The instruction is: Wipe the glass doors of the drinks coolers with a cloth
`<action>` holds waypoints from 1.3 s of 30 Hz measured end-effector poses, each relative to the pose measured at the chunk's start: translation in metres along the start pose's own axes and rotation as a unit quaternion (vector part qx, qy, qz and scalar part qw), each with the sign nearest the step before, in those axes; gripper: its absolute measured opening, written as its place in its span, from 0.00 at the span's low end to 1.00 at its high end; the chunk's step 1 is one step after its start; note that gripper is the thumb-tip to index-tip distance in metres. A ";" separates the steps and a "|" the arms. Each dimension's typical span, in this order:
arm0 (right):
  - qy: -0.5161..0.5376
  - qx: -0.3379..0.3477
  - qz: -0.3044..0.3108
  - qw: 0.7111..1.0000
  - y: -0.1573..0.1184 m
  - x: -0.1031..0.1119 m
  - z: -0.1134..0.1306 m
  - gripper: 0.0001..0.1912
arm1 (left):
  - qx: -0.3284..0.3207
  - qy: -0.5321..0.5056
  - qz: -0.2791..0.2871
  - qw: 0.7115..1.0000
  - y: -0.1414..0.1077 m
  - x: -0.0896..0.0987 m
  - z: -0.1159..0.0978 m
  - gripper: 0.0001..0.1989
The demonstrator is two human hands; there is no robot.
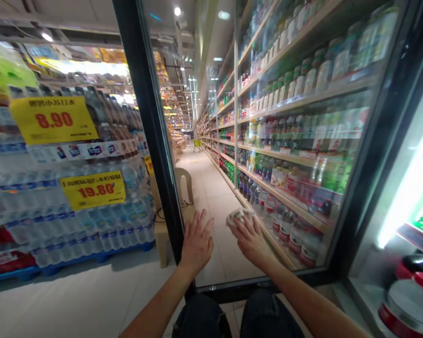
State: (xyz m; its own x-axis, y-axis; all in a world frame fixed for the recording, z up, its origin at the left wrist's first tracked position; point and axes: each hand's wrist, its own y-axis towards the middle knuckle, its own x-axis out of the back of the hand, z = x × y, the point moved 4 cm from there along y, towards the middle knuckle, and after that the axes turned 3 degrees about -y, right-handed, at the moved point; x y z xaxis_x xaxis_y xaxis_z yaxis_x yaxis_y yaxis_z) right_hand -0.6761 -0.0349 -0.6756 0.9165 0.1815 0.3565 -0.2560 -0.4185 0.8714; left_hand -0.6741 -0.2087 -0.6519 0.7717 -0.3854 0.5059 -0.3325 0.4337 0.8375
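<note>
A tall glass door (pixel 218 263) in a black frame (pixel 155 122) stands swung out in front of me. My left hand (pixel 198 239) lies with fingers spread against the lower left of the glass, close to the frame's edge. On the same pane, a little to the right, my right hand (pixel 248 234) presses a crumpled, pale cloth (pixel 238 216) to the surface. Part of the cloth is hidden under the fingers. Bottles on shelves and a tiled aisle show in the glass.
Shrink-wrapped water bottles (pixel 74 234) are stacked on a blue pallet (pixel 102 256) at the left, with yellow price signs (pixel 54 119). A beige plastic stool (pixel 162 237) stands just behind the door's edge. On the right is the lit cooler with large red-capped bottles (pixel 412 300). My knees (pixel 200 317) are below the door.
</note>
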 end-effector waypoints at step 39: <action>-0.066 -0.203 -0.076 0.974 -0.038 0.014 -0.108 0.34 | -0.139 -0.065 -0.017 0.988 0.080 -0.043 -0.088 0.23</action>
State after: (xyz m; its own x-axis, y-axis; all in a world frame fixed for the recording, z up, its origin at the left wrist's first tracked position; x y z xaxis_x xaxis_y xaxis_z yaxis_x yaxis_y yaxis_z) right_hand -0.6866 0.0797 -0.6673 0.9779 0.0866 0.1902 -0.1906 -0.0036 0.9817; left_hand -0.6859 -0.0855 -0.6251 0.6977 -0.4971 0.5158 -0.1324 0.6182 0.7748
